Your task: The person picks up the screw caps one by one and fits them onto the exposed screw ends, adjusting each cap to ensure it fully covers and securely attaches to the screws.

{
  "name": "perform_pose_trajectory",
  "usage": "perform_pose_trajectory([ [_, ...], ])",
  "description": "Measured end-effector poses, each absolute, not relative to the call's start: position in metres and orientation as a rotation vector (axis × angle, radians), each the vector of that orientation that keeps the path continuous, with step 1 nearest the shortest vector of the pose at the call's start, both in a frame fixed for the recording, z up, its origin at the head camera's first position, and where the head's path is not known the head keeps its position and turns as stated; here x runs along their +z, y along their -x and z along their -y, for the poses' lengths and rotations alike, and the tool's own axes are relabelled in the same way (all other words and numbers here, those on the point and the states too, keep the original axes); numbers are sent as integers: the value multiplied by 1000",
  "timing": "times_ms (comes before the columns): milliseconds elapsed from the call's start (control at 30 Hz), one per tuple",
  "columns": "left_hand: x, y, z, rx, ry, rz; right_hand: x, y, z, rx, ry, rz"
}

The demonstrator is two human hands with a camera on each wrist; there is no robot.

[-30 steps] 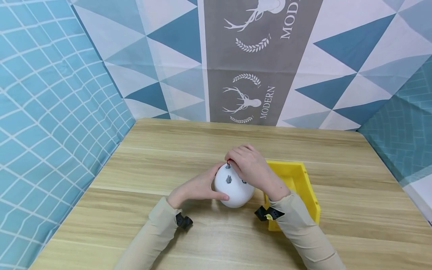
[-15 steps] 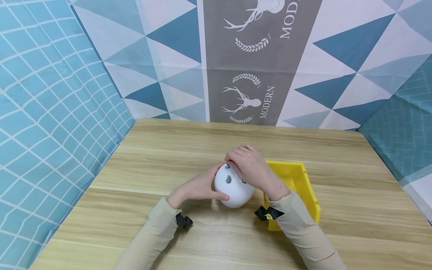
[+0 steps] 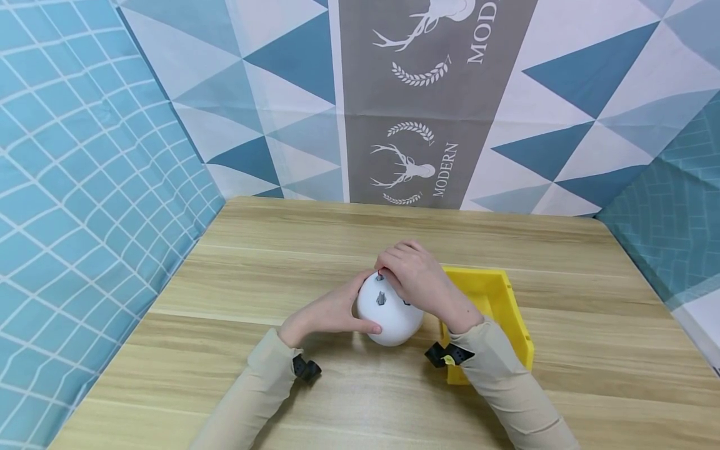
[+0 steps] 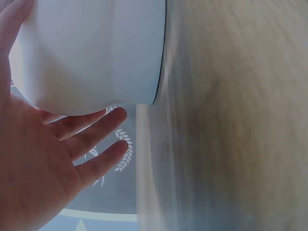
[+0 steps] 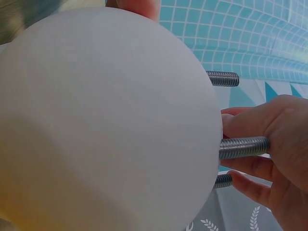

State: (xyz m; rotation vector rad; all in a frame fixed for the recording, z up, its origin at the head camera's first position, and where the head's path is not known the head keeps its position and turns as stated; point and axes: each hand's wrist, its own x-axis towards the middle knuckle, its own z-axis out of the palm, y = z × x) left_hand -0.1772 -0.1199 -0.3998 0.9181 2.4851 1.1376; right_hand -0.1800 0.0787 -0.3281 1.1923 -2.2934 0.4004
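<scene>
A smooth white dome-shaped object (image 3: 394, 325) stands on the table with several threaded metal bolts (image 3: 381, 299) sticking out of its top. My left hand (image 3: 334, 307) grips it from the left, thumb on the near side and fingers behind. Its flat base edge shows in the left wrist view, beside the spread fingers (image 4: 103, 130). Over the top, my right hand (image 3: 419, 278) pinches a small red piece (image 5: 233, 110) by the far bolts, fingers bent. Most of that piece is hidden, so I cannot tell its kind. Three bolts, one long bolt (image 5: 244, 147) foremost, show in the right wrist view.
A yellow plastic bin (image 3: 500, 312) stands just right of the dome, partly under the right forearm; its contents are mostly hidden. Black wrist straps (image 3: 306, 369) sit on both sleeves. The wooden table (image 3: 270, 231) ends at a patterned cloth backdrop (image 3: 304, 156).
Slightly less of the red piece shows under the right hand's fingers. Both hands and the white dome otherwise hold the same place.
</scene>
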Motion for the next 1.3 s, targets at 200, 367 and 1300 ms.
perform_pose_trajectory([
  [200,-401,177,120,1145,-918,-2480,-325,179,-78,398,-1195,2350],
  [367,-401,178,120,1146,-926,-2483,-324,179,-77,384,-1205,2381],
  [1300,-401,178,121,1104,-931,-2505,-329,178,-76,339,-1168,2470],
])
